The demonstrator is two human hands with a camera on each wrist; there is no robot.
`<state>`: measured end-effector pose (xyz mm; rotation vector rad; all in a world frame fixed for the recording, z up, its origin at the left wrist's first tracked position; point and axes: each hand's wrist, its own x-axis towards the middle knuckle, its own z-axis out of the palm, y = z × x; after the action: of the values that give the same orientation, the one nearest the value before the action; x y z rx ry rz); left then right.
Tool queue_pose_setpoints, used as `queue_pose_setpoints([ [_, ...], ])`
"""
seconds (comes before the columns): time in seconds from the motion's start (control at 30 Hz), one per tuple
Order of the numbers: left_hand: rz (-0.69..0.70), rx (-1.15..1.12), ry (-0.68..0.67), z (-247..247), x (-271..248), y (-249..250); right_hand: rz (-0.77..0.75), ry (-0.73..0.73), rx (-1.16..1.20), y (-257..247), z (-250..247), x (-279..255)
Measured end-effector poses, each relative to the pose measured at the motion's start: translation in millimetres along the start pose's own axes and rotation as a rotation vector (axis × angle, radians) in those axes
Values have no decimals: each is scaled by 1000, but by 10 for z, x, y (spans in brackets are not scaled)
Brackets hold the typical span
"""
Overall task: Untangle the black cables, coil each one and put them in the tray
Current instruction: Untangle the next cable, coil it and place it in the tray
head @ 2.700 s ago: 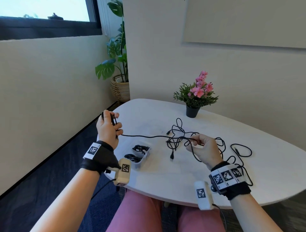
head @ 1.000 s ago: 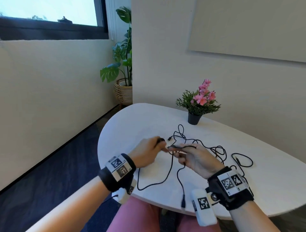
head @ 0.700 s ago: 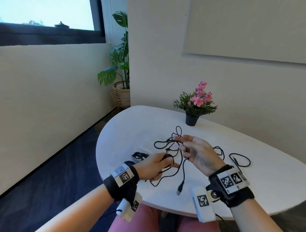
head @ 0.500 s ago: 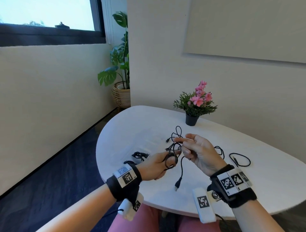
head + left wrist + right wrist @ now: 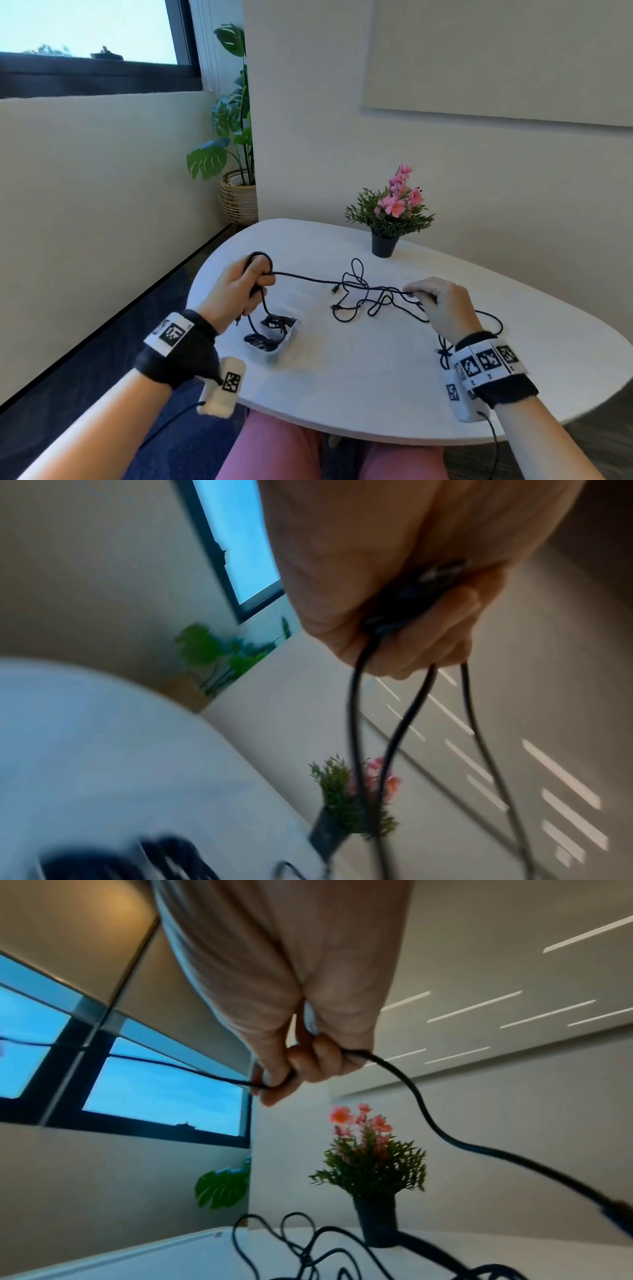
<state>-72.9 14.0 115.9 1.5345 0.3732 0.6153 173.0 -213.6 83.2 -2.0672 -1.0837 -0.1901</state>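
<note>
- Two hands share one black cable [image 5: 308, 279] in the head view. The left hand [image 5: 239, 291], raised over the left end of the white table [image 5: 359, 377], has its fingers curled round a few loops of it, with a loop standing above the fist and strands hanging below. From there the cable runs taut to the right hand [image 5: 442, 308], whose fingertips pinch it above the loose tangle of cables [image 5: 363, 298] lying mid-table. The clear tray [image 5: 277, 337] sits on the table just below the left hand, with dark coiled cables already in it. A small potted plant with pink flowers [image 5: 390, 212] stands at the far edge, and a large leafy plant in a woven basket [image 5: 236, 192] stands on the floor beyond.
- Left wrist view, blurred: the left hand [image 5: 394, 601] is closed round a dark bunch of cable [image 5: 411, 593], and three strands hang from the fist. The tray shows only as a dark smear at the bottom edge.
- Right wrist view: the right hand [image 5: 298, 1056] holds the cable [image 5: 428, 1118] between thumb and curled fingers; one stretch leads left, the other sweeps down to the right, and the tangle [image 5: 308, 1253] lies on the table below.
</note>
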Motion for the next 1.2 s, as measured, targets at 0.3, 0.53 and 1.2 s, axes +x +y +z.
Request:
queue_pose_setpoints([
  [0.3,-2,204,199,125,51,-133,177,-97,-373,120,326,141],
  [0.53,-67,-415,197,379,33,-138,-130,-253,282,-834,469,-145],
  [1.2,-84,49,310,398,145,-376,-470,-435,-253,-1218,580,-466],
])
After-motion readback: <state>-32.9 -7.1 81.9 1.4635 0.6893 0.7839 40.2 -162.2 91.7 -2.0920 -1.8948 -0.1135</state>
